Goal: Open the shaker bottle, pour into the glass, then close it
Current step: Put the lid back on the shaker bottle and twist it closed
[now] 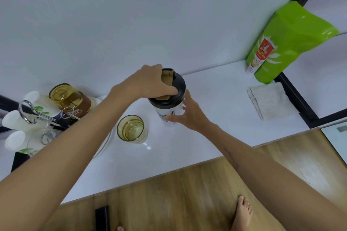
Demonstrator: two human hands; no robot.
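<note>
The shaker bottle (170,112) stands upright on the white counter (216,99), with a white body and a black lid (179,86) carrying a tan flip cap. My left hand (150,82) rests on top of the lid, its thumb pressing on the tan cap. My right hand (187,114) wraps around the bottle's body from the right. A yellow-tinted glass (130,129) stands just left of the bottle and looks to hold some clear liquid.
A rack (28,118) at the left holds white cups, metal rings and an amber glass (65,95) lying tilted. A folded cloth (270,99) and a green pouch (281,43) sit at the right. The counter's front edge borders a wooden floor.
</note>
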